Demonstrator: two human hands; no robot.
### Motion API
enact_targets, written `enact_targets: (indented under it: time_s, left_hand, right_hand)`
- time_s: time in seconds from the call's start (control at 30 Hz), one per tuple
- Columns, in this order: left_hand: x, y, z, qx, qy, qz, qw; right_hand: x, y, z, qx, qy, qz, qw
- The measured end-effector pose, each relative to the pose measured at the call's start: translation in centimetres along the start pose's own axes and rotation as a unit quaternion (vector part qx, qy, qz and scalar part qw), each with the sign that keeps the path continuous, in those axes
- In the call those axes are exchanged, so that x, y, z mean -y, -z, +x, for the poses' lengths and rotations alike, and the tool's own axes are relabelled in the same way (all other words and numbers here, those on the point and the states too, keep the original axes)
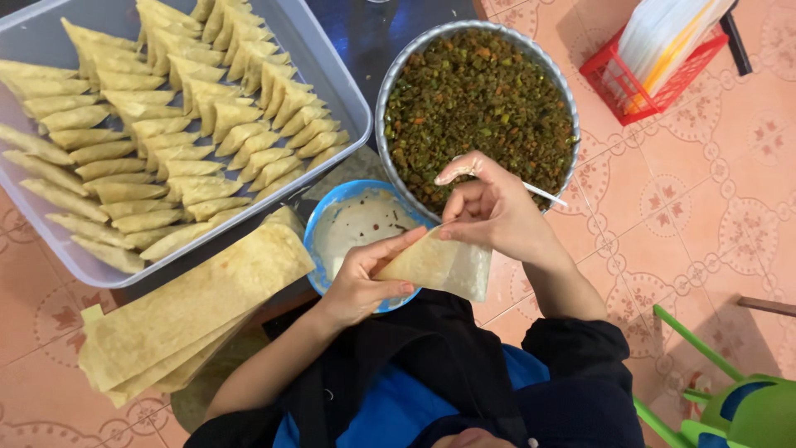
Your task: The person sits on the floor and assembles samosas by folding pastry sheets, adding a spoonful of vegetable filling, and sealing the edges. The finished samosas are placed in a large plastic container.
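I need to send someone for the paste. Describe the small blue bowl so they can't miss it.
Start at the big round metal pan of minced green-brown filling. The blue bowl sits just below its left edge, under the left hand. Only it is blue-rimmed and holds pale, creamy paste.

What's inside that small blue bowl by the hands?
The blue bowl holds a pale, creamy paste, smeared thin with a few dark specks. The left hand and the folded pastry strip cover its near side, so that part stays hidden.

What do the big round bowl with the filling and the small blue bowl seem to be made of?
The big round bowl looks like metal: grey, dull shine, thin rolled rim. The small blue bowl is probably plastic: even bright colour, matt, no glints; enamel cannot be ruled out.
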State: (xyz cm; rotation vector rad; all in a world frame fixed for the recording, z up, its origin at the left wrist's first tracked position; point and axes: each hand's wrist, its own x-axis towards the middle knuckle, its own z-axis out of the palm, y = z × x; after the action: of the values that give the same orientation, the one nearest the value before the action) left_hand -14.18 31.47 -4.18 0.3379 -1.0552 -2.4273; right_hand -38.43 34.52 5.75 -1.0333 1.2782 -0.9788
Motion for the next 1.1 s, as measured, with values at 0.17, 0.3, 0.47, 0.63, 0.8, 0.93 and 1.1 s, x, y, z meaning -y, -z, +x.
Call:
enact_targets:
  time_s: [0.17, 0.3, 0.47, 0.63, 0.8, 0.93, 1.1]
  left_hand:
    - [1.6, 0.1, -0.2, -0.033, 0.02, -0.175, 0.984]
    - [1.0, 1.0, -0.7, -0.059, -0.003, -0.213, 0.975]
    - [0.8, 2.3, -0.4, -0.095, -0.04, -0.258, 0.961]
    - [0.5, 3.3, -1.0, -0.146, -0.093, -0.245, 0.954]
    - [-1.2, 3.2, -3.2, -0.145, -0.199, -0.22, 0.944]
    - [-1.6, 2.3, -3.8, -0.14, -0.195, -0.192, 0.952]
    - [-1.6, 2.3, -2.3, -0.198, -0.151, -0.183, 0.951]
  right_hand:
    - [0.0, 2.4, -0.6, -0.028, 0.076, -0.092, 0.992]
    - [1.0, 6.2, -2.7, -0.243, 0.217, -0.508, 0.797]
    - [-3.5, 5.5, -3.7, -0.283, 0.092, -0.515, 0.804]
    - [-4.2, 6.1, -2.9, -0.266, 0.165, -0.607, 0.73]
    - [1.3, 6.3, -4.4, -0.23, 0.136, -0.613, 0.744]
    - [2.6, 4.9, -2.3, -0.173, -0.041, -0.699, 0.693]
    - [1.3, 6.7, 2.1, -0.146, 0.019, -0.544, 0.826]
